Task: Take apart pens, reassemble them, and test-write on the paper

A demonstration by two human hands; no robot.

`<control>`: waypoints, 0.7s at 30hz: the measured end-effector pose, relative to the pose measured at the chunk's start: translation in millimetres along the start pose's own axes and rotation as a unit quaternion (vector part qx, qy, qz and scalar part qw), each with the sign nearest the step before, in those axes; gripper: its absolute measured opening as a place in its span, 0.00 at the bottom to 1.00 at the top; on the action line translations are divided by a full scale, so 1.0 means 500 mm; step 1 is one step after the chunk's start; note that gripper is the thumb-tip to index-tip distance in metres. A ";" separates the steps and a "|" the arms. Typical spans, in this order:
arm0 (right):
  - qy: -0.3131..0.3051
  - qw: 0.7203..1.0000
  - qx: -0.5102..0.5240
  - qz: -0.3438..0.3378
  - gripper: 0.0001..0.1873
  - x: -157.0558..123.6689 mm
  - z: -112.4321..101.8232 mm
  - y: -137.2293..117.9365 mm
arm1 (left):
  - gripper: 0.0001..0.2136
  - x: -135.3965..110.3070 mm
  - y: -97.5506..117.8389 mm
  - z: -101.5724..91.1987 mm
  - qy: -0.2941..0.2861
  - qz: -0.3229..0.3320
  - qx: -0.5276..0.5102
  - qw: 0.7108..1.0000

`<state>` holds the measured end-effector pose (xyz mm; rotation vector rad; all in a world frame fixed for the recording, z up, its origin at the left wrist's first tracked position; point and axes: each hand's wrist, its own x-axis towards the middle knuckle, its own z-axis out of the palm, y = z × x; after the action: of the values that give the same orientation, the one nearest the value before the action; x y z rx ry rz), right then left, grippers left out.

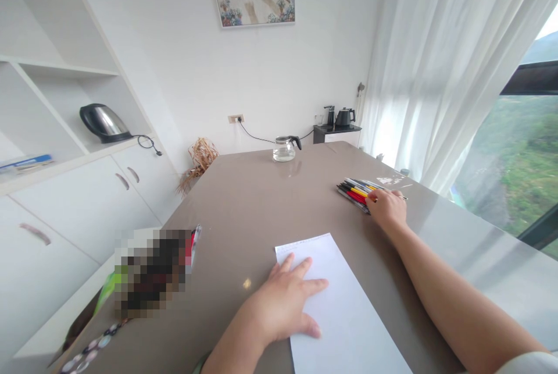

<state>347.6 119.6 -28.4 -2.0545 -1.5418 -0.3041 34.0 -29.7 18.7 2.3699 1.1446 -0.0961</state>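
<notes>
My left hand (pixel 290 304) lies flat with its fingers spread on a white sheet of paper (pixel 344 310). Faint writing runs along the sheet's top edge. Farther off to the right, my right hand (pixel 387 208) is curled over the near right end of a bundle of pens (pixel 355 192). Black, red, yellow and white barrels show side by side there. The fingers cover part of the bundle, so how many pens they grip is hidden.
A glass pot (pixel 284 150) with a dark handle stands near the far edge of the brown table (pixel 235 205). White scraps (pixel 390 180) lie beyond the pens. At the left edge is a pixelated patch (pixel 152 272) with a beaded strap (pixel 93 346) below it.
</notes>
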 end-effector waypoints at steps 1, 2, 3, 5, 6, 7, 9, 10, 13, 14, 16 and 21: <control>0.001 1.000 -0.005 -0.004 0.12 0.000 -0.001 -0.001 | 0.33 0.000 0.000 0.000 0.000 0.001 0.000 1.000; 0.005 1.000 -0.006 -0.006 0.12 0.000 -0.004 -0.003 | 0.33 0.000 0.000 0.001 0.001 0.001 0.001 1.000; 0.011 1.000 -0.004 -0.009 0.12 -0.001 -0.009 -0.007 | 0.33 0.000 0.000 0.001 0.002 0.002 0.002 1.000; 0.024 0.999 0.019 -0.013 0.13 -0.006 -0.024 -0.025 | 0.33 0.000 0.000 0.002 0.004 0.001 0.003 1.000; 0.023 0.999 0.043 -0.018 0.13 -0.012 -0.033 -0.039 | 0.33 0.000 0.000 0.002 0.004 0.001 0.002 1.000; 0.013 0.997 0.078 -0.025 0.14 -0.020 -0.044 -0.056 | 0.33 0.000 0.000 0.002 0.005 0.000 0.002 1.000; -0.065 0.980 0.182 -0.048 0.15 -0.044 -0.066 -0.097 | 0.33 0.000 -0.001 0.002 0.005 -0.001 0.002 1.000; -0.130 0.962 0.229 -0.068 0.15 -0.059 -0.076 -0.118 | 0.33 0.000 -0.001 0.002 0.006 -0.002 0.003 1.000; -0.386 0.860 0.287 -0.170 0.13 -0.106 -0.095 -0.170 | 0.33 0.002 -0.004 0.001 0.012 0.003 0.009 1.000; -0.449 0.825 0.275 -0.206 0.12 -0.120 -0.098 -0.181 | 0.34 0.002 -0.005 0.001 0.014 0.005 0.011 1.000; -0.491 0.800 0.235 -0.252 0.10 -0.138 -0.099 -0.197 | 0.34 0.002 -0.006 0.001 0.015 0.009 0.016 1.000; -0.482 0.809 0.194 -0.275 0.10 -0.147 -0.096 -0.209 | 0.30 -0.005 -0.004 -0.010 0.037 0.021 0.033 0.999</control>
<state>233.4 53.6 5.6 -1.3959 -2.5008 0.9458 30.1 -28.3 22.9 2.4740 1.1411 -0.0324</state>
